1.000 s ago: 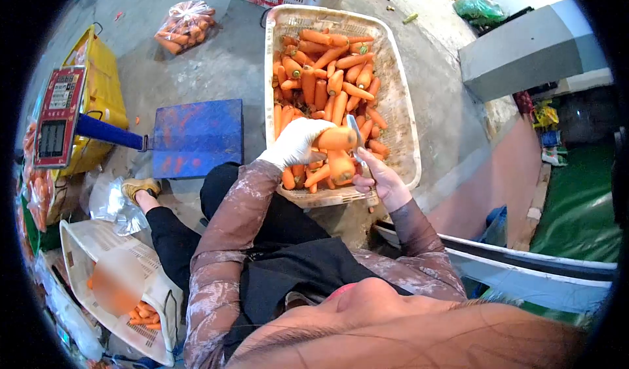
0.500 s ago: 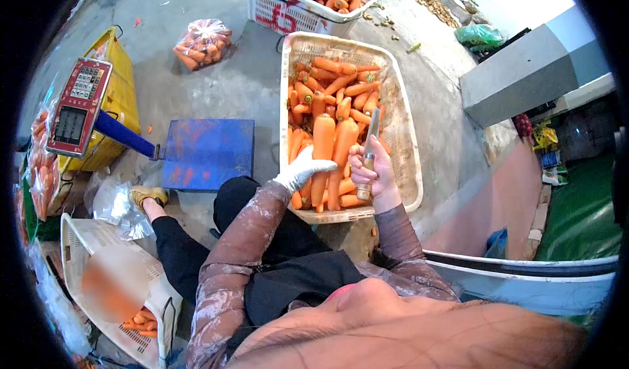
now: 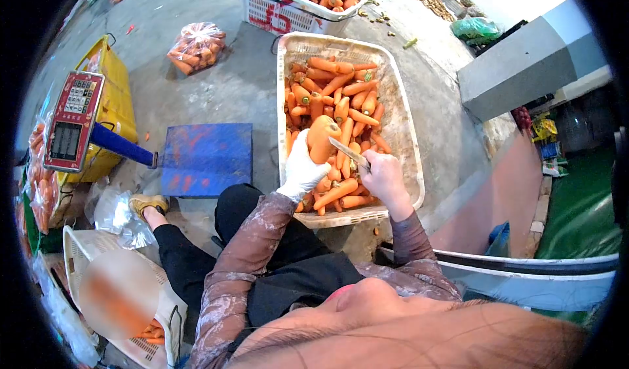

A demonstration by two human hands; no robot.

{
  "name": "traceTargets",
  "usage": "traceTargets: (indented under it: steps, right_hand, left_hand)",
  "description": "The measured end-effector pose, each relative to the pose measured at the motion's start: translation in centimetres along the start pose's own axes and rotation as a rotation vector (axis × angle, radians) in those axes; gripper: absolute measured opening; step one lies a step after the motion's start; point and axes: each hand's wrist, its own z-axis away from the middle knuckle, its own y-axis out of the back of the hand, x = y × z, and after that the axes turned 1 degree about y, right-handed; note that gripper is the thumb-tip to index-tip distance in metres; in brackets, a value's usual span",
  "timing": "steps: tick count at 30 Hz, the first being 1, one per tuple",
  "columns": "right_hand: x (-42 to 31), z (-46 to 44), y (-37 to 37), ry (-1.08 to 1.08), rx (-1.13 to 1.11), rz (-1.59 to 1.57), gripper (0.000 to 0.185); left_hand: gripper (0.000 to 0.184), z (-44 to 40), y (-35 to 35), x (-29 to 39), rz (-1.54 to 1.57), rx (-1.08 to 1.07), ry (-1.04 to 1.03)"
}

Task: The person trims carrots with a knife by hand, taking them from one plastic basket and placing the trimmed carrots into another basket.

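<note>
My left hand (image 3: 304, 171), in a white glove, is closed around a large carrot (image 3: 321, 138) held tilted up over the crate. My bare right hand (image 3: 385, 177) grips a knife (image 3: 347, 153) by its handle, most of which the fingers hide. The blade points up and left, its tip at or very near the carrot's upper end; whether it touches I cannot tell. Below both hands is a white plastic crate (image 3: 404, 120) with many loose carrots (image 3: 341, 110) in it.
A blue platform scale (image 3: 206, 159) with a red display (image 3: 73, 121) stands left, beside a yellow crate (image 3: 118, 103). Behind are a bag of carrots (image 3: 196, 48) and another carrot-filled crate (image 3: 288, 16). A white crate (image 3: 171, 316) sits lower left; a concrete block (image 3: 511, 80) is at right.
My left hand has lifted one large carrot and tilted it upward. The knife has swung from upright to slanting left, its tip now by the carrot's end.
</note>
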Motion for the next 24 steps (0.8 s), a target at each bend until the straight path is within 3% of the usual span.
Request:
traceTargets:
  steps: [3,7,11,14,18,20,22,24]
  right_hand:
    - [0.3,-0.1,-0.1,-0.039,0.058,0.141,0.018]
    - [1.4,0.2,-0.7,-0.043,0.066,0.149,0.02]
    - [1.2,0.7,0.1,-0.087,0.0,0.131,0.02]
    - [2.1,0.6,0.7,-0.176,0.006,0.291,0.019]
    - [10.5,0.6,-1.7,-0.269,-0.056,0.354,0.019]
    - [16.4,1.0,-3.2,-0.484,-0.077,0.362,0.018]
    - [13.3,-0.2,-1.6,-0.548,-0.076,0.322,0.017]
    - [9.0,0.6,-0.6,-0.327,0.069,0.128,0.017]
  left_hand:
    - [0.073,-0.3,-0.4,0.4,-0.262,0.152,-0.138]
    - [0.071,0.4,-1.4,0.4,-0.365,0.207,-0.258]
    - [0.069,0.7,-1.6,0.6,-0.423,0.2,-0.266]
    - [0.068,0.6,-1.9,0.4,-0.512,0.175,-0.27]
    - [0.067,0.5,-2.5,0.7,-0.49,0.104,-0.162]
    - [0.065,0.7,-2.2,0.4,-0.191,0.012,-0.282]
    - [0.064,0.9,-1.2,0.4,0.013,-0.159,-0.248]
    - [0.067,1.0,0.1,0.9,0.349,-0.413,0.132]
